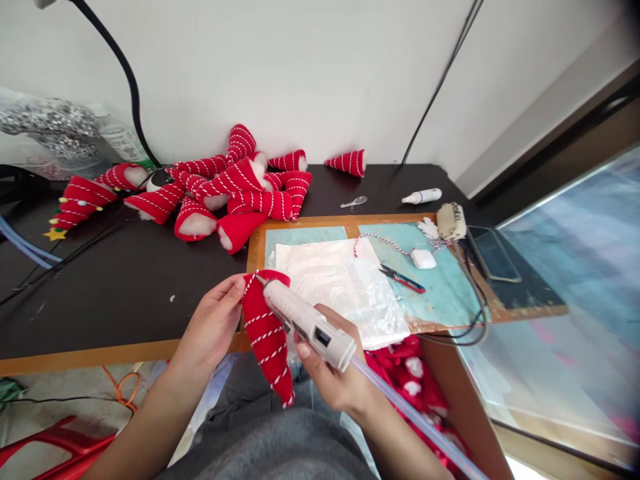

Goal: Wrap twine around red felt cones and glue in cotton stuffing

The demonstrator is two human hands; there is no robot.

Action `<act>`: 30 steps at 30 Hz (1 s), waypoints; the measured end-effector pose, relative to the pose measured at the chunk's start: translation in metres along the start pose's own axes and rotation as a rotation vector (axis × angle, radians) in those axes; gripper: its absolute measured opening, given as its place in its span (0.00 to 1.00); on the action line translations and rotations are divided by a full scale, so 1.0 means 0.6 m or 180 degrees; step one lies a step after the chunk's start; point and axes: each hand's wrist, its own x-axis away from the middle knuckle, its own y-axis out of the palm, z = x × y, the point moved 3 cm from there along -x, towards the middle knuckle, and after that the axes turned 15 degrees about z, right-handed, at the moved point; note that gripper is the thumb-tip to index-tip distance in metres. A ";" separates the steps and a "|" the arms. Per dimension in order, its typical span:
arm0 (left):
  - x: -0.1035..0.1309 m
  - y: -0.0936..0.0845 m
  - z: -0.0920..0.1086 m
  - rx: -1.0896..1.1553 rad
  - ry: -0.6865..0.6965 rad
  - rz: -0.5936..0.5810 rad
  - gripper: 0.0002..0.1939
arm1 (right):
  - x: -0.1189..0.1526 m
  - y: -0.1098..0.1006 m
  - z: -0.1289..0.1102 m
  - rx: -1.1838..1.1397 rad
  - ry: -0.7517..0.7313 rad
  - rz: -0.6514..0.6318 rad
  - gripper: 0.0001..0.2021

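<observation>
My left hand (220, 317) pinches the wide top edge of a red felt cone (265, 330), which hangs point down and has red-and-white cord wound around it. A white glue gun (307, 323) is gripped in my right hand (335, 373). Its nozzle touches or nearly touches the cone's upper edge, close to the cord by my left fingertips. From the gun's rear a long translucent stick (415, 413) runs down to the lower right. Part of the cone lies behind the gun.
Several stuffed red cones (240, 180) are piled at the back left of the dark table (100, 293). A white sheet (340, 287), a red-and-black pen (403, 279) and a phone (494, 253) lie to the right. Below the edge, a box (467, 393) holds red pieces.
</observation>
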 end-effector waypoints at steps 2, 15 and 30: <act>-0.002 0.000 -0.001 0.0000 0.0003 -0.0017 0.26 | 0.001 0.002 0.000 -0.0002 0.0032 -0.0031 0.15; -0.006 -0.006 -0.004 -0.0128 0.0046 0.0049 0.27 | 0.002 -0.002 0.006 0.0043 0.0213 0.0078 0.14; -0.009 -0.009 -0.004 -0.0115 0.0073 0.0168 0.27 | 0.000 0.000 0.003 0.0199 -0.0144 0.0034 0.13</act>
